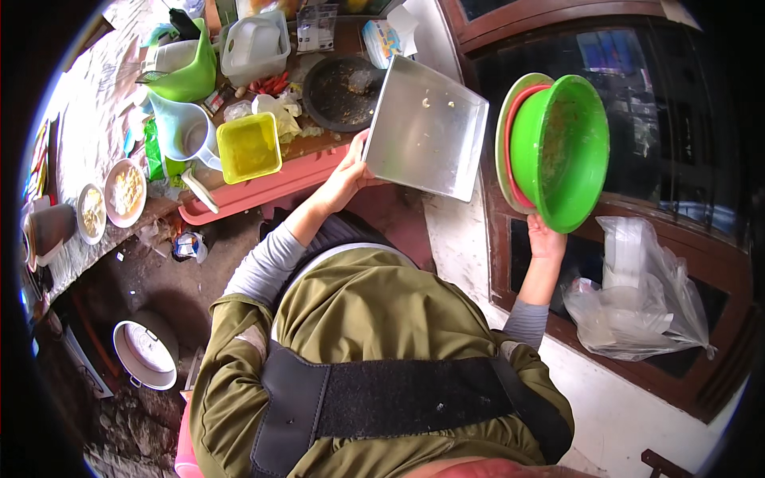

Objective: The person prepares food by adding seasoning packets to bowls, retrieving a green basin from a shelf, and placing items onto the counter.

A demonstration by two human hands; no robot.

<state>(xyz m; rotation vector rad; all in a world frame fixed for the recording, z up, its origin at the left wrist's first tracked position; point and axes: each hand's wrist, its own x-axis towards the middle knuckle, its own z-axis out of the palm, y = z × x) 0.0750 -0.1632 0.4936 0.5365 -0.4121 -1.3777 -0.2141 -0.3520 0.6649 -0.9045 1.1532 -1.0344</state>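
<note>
My left hand (pixel 349 169) grips a square metal baking pan (pixel 427 137) by its left edge and near corner. The pan is tilted, and a few pale crumbs cling to its inside. With my right hand (pixel 546 236) I hold a stack of plastic bowls from below, my fingers partly hidden behind it. At the front of the stack is a green plastic basin (pixel 577 152), smeared inside. Behind it show a red rim (pixel 513 149) and a pale outer rim (pixel 503 113). The stack is turned on its side, apart from the pan.
On the left stand a stone mortar (pixel 340 95), a yellow plastic tub (pixel 249 148), a measuring jug (pixel 185 128) and two food bowls (pixel 125 192). A pink tray (pixel 257 194) juts from the table. Right are a glass-fronted cabinet (pixel 657 209) and plastic bag (pixel 639 299); a metal pot (pixel 145 352) is lower left.
</note>
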